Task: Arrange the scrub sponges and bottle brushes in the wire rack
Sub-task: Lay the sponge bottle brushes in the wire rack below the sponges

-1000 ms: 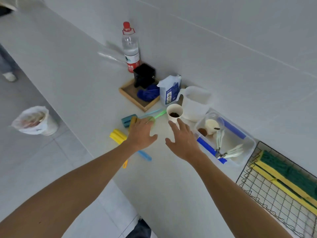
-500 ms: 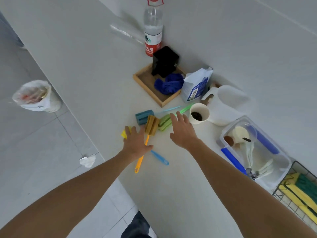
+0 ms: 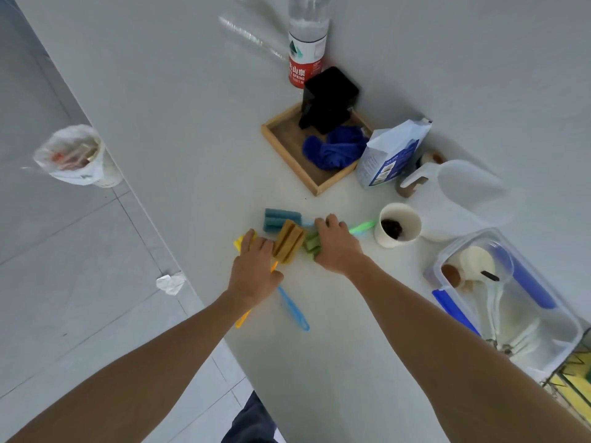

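Now right hand (image 3: 335,247) fingers curl round the ribbed green sponge brush (image 3: 311,244); left hand (image 3: 254,270) lies flat on the yellow one (image 3: 240,243).

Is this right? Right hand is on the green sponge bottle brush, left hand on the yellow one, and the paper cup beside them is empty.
Not quite. In the head view the white paper cup is not empty: something dark sits at its bottom. The rest holds: the right hand is on the green sponge bottle brush, and the left hand is on the yellow sponge bottle brush.
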